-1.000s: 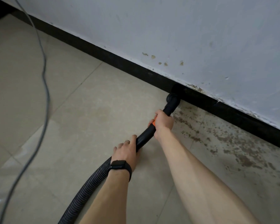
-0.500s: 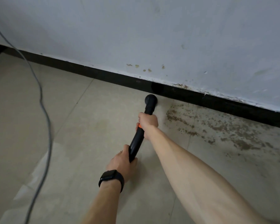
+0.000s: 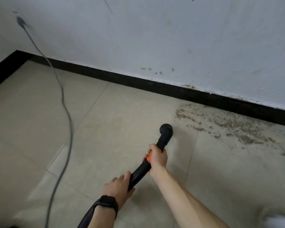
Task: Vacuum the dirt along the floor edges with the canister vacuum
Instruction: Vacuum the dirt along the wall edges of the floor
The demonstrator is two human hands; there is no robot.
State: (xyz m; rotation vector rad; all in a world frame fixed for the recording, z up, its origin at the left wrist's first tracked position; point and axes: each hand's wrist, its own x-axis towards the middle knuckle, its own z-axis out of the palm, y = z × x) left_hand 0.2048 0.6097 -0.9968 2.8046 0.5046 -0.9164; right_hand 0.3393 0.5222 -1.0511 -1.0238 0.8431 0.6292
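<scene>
Brown dirt (image 3: 234, 127) lies by the baseboard (image 3: 171, 91) just right of the nozzle (image 3: 166, 129), right hand (image 3: 157, 157) and left hand (image 3: 117, 186) both curled round the wand (image 3: 138, 173), so a sloppy fast swipe could scatter it

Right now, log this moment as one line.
left-hand grip: wand rear | right-hand grip: wand at orange collar | nozzle: left of dirt patch, apart from baseboard
</scene>
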